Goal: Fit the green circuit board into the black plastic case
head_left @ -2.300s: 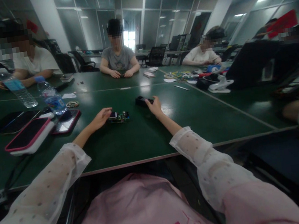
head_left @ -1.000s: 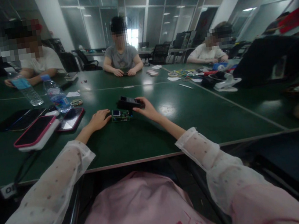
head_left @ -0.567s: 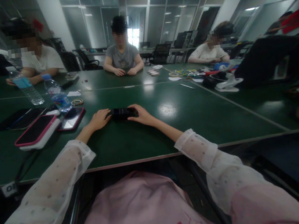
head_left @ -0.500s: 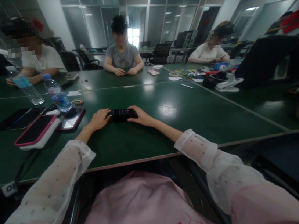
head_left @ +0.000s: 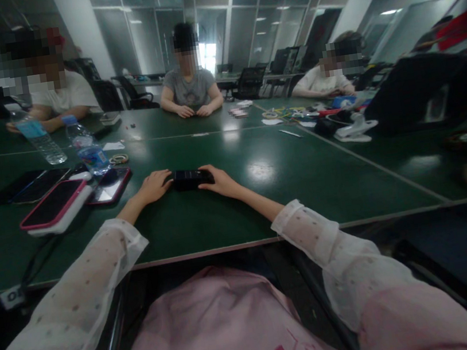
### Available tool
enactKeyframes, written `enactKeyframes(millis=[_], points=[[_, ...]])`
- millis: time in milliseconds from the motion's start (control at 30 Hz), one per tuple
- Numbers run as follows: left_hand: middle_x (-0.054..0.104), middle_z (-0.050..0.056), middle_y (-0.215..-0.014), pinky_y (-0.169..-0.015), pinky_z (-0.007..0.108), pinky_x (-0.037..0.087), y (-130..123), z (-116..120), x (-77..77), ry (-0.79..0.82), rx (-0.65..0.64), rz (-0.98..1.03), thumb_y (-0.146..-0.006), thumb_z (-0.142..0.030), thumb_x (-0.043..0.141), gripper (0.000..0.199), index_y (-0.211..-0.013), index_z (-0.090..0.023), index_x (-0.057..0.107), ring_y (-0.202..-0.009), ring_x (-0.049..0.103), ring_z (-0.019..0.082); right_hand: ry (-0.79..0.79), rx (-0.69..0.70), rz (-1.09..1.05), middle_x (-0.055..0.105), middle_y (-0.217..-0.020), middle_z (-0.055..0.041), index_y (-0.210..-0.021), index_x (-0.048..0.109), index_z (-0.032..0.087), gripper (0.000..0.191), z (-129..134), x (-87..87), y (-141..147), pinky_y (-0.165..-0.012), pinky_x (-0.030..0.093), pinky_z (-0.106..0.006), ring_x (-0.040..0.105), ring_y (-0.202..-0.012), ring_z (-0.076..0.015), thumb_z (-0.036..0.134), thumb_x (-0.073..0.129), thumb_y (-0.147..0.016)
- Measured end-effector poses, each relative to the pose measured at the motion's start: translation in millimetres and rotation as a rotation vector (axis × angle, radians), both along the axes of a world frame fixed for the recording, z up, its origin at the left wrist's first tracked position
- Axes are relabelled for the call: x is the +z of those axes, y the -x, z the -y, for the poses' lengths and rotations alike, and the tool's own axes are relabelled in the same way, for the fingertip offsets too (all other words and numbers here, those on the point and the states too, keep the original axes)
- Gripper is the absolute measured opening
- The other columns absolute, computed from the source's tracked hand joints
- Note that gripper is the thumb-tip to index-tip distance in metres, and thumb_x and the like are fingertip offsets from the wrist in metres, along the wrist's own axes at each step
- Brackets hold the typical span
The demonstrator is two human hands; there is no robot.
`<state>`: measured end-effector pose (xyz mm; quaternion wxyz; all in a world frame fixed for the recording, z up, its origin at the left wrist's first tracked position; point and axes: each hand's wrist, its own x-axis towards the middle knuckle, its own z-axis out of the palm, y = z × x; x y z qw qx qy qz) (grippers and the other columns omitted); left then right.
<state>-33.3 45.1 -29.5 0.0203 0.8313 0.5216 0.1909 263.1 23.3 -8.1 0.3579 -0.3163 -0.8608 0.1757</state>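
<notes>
A small black box-like object lies on the green table in front of me. At its left end is my left hand, fingers closed together, with the fingertips against the object. My right hand wraps round the right end, thumb on the near side and fingers on the far side. Left of my hands lies a phone with a dark red edge. Beside it a phone in a pink case rests on a white block.
Two water bottles stand at the left, near a tape roll. A pen, coloured cables and a white clip-like device lie to the right. Several people sit across the table.
The whole view has shifted slightly. My hands and the black object stay in the same arrangement.
</notes>
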Motion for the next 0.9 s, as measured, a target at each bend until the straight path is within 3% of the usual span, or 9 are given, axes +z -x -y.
enactKeyframes(millis=[900], points=[[0.047,0.010,-0.143,-0.106,0.047,0.034,-1.1,-0.6,-0.2,-0.014,0.018,-0.055,-0.095,-0.051,0.034,0.052,-0.136,-0.021,0.047,-0.131,0.041,0.028,0.041,0.012,-0.113,0.062,-0.116,-0.0112,-0.121,0.049,0.019,0.050,-2.7,-2.4,-3.8,-0.093,0.048,-0.043,0.061,-0.109,-0.0260,0.037,0.069,-0.078]])
